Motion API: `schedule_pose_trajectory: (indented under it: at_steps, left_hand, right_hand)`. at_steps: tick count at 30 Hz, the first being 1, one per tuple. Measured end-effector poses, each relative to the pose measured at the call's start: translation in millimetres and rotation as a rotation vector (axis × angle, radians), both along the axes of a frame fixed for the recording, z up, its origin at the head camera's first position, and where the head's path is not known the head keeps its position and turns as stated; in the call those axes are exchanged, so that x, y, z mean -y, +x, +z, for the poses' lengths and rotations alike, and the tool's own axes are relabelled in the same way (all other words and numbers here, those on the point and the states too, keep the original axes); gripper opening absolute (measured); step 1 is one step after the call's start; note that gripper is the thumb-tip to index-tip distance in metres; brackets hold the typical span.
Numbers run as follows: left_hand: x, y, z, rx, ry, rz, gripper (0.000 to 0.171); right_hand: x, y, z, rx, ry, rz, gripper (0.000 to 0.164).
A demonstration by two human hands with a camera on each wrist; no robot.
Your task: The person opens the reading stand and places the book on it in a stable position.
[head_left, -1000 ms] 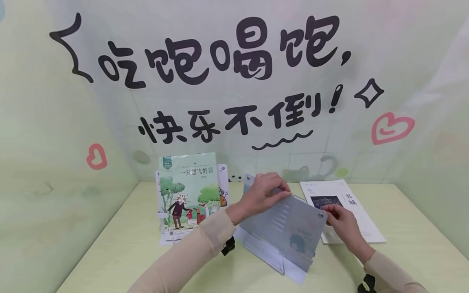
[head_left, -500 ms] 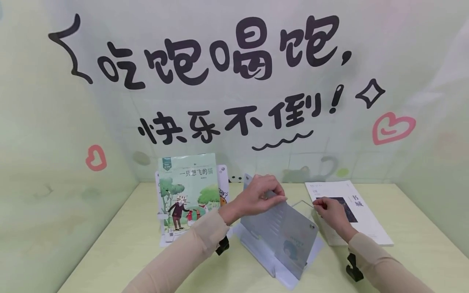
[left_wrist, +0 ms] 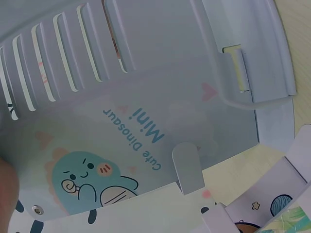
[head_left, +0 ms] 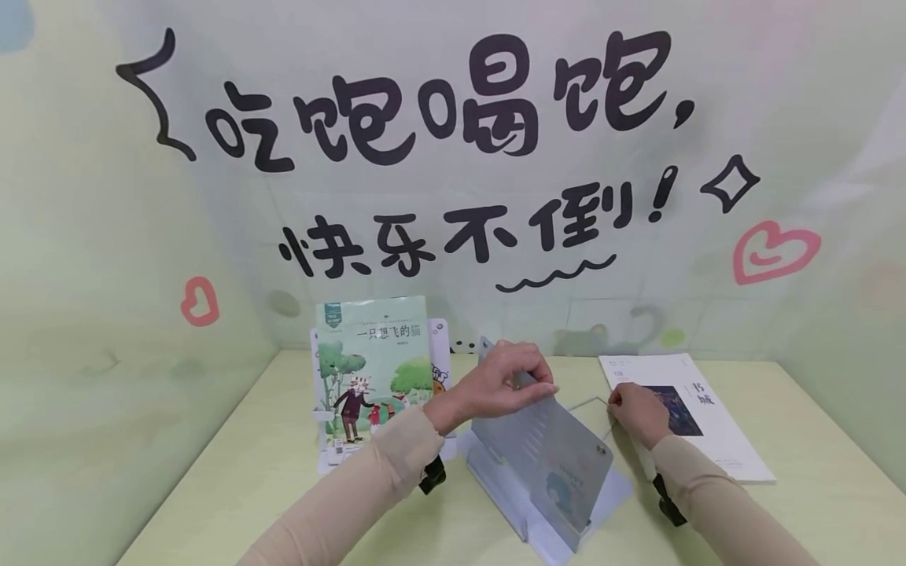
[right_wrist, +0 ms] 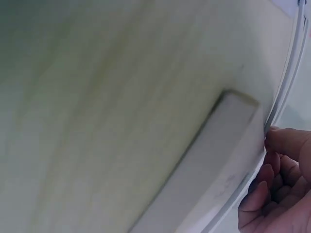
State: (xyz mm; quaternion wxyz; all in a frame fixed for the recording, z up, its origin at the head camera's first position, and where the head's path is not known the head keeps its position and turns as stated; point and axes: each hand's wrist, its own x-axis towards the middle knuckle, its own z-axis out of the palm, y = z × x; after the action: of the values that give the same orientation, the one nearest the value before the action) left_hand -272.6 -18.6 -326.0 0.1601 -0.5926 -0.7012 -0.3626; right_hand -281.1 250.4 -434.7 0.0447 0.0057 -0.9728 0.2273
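Observation:
A pale blue-grey bookstand (head_left: 534,456) stands angled on the table, its slotted panel raised from the base. My left hand (head_left: 506,381) grips the panel's top edge with thumb and fingers. Behind the panel a thin wire support leg (head_left: 587,402) swings out to the right. My right hand (head_left: 639,413) pinches that wire between thumb and fingertips. In the left wrist view the panel (left_wrist: 160,87) shows slots, a dinosaur print and "Cute Dinosaur Mini" lettering. In the right wrist view my curled fingers (right_wrist: 262,194) hold the wire (right_wrist: 291,63) close over a book's edge (right_wrist: 204,160).
To the left, a green picture book (head_left: 371,369) leans on another white bookstand (head_left: 440,346). A white-covered book (head_left: 722,420) lies flat on the table (head_left: 226,472) at the right, beneath my right hand. A printed backdrop (head_left: 453,181) rises behind the table.
My right hand has moved from the panel's corner and drawn the wire leg out behind it. The panel has turned steeper. The white-covered book has slid slightly right.

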Motion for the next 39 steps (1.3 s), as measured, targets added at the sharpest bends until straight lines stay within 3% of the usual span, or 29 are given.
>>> schedule_pose_trajectory:
  at_steps: [11,15,19,25,32,39]
  left_hand:
    - [-2,3.1,-0.5,0.030,-0.013,-0.023,0.007]
    - [-2,2.1,-0.6,0.002,-0.011,-0.025,0.007]
    - [1,-0.8,-0.4,-0.045,-0.007,0.012,0.007]
    - [10,-7.0,-4.7,-0.003,0.028,0.062,0.007]
    - [19,-14.4,-9.8,0.122,0.080,0.087,0.006]
    - [22,-18.5,-9.2,0.212,0.087,0.097,0.005]
  right_hand:
    - [-7,10.9,0.6,-0.009,0.092,0.074,0.008]
    - [-12,16.3,5.2,-0.035,0.070,0.073,0.009]
    - [-20,22.1,12.2,-0.034,0.024,0.061,0.012]
    - [-35,33.9,17.3,0.008,-0.138,0.019,0.024]
    - [-42,55.5,17.9,0.185,-0.554,-0.058,0.027]
    - [-26,83.9,25.6,0.292,-0.781,-0.023,0.025]
